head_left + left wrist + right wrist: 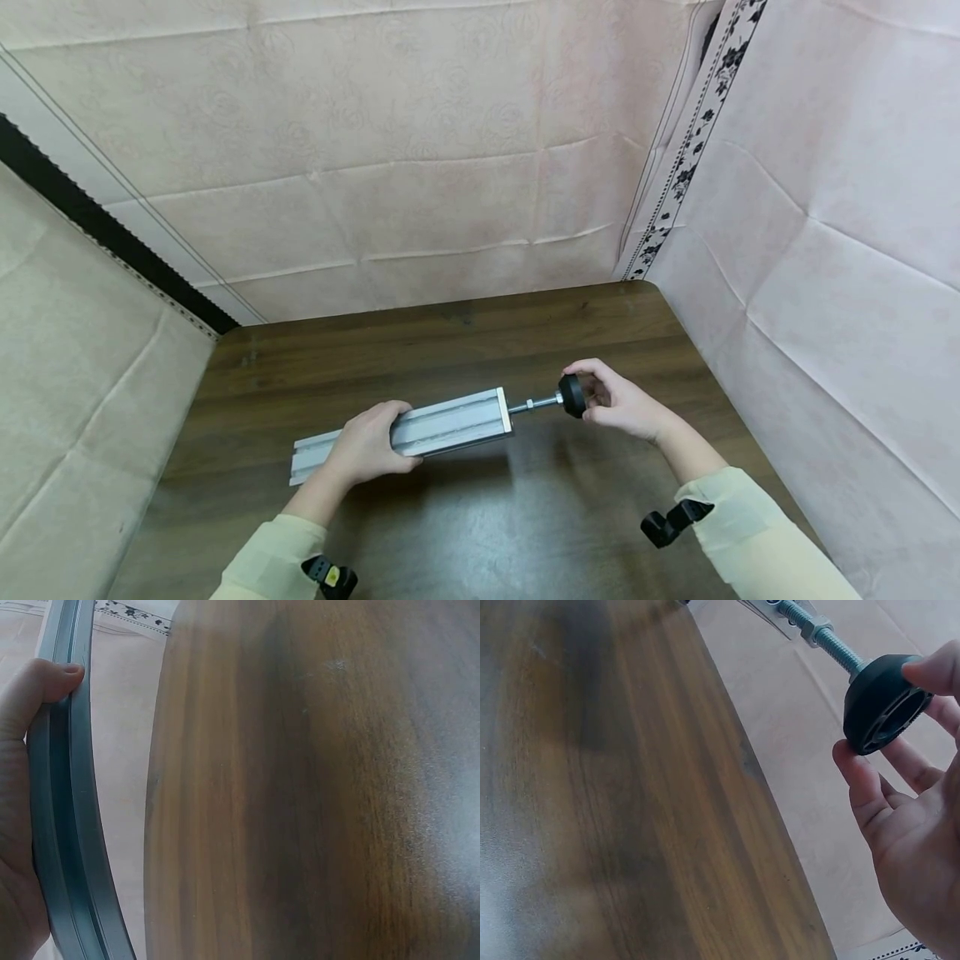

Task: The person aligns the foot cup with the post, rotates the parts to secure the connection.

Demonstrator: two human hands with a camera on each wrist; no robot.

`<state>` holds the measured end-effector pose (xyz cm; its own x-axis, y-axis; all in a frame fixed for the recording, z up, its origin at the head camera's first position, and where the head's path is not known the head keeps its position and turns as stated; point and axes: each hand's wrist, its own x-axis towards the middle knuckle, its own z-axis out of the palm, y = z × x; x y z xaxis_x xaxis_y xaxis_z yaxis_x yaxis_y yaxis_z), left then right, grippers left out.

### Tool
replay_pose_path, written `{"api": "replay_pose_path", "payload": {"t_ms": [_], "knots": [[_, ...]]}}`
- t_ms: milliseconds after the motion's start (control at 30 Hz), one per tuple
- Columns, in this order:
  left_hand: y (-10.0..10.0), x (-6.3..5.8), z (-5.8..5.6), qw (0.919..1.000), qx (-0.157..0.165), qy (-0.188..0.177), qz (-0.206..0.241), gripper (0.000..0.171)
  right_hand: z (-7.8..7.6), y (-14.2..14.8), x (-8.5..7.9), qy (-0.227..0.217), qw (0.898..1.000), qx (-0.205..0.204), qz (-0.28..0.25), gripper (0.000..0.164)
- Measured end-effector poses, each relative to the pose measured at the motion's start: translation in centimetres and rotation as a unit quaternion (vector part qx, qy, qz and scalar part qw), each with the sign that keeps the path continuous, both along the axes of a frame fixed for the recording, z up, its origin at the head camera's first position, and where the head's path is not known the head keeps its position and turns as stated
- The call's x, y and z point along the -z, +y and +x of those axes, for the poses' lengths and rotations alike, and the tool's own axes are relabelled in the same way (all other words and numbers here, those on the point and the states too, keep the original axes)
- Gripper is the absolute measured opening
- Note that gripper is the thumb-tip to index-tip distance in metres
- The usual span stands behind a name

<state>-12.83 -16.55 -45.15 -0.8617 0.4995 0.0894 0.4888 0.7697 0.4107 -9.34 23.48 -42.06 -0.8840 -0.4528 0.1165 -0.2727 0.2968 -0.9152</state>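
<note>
In the head view my left hand (369,443) grips a silver slotted aluminium profile (453,419) around its middle, holding it above the table. A threaded rod (536,404) with a nut on it sticks out of the profile's right end plate. At the rod's outer end sits a round black levelling foot (572,396). My right hand (618,402) pinches the rim of that foot between thumb and fingers. The right wrist view shows the foot's hollow underside (892,716) facing the palm. In the left wrist view the thumb (56,679) lies along the profile's groove.
Below the hands is a brown wood-grain table (420,358). Pale patterned cloth (390,167) hangs behind it and on both sides, with a floral border strip (686,158) at the back right corner. Black cameras (675,523) are strapped to both wrists.
</note>
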Motion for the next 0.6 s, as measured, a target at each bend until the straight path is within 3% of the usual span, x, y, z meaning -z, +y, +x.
{"api": "replay_pose_path", "payload": {"t_ms": [600], "knots": [[-0.05,-0.06,-0.05,1.0,0.008,0.006,0.001,0.068,0.03,0.13,0.16,-0.021,1.0,0.007,-0.019,0.046]]}}
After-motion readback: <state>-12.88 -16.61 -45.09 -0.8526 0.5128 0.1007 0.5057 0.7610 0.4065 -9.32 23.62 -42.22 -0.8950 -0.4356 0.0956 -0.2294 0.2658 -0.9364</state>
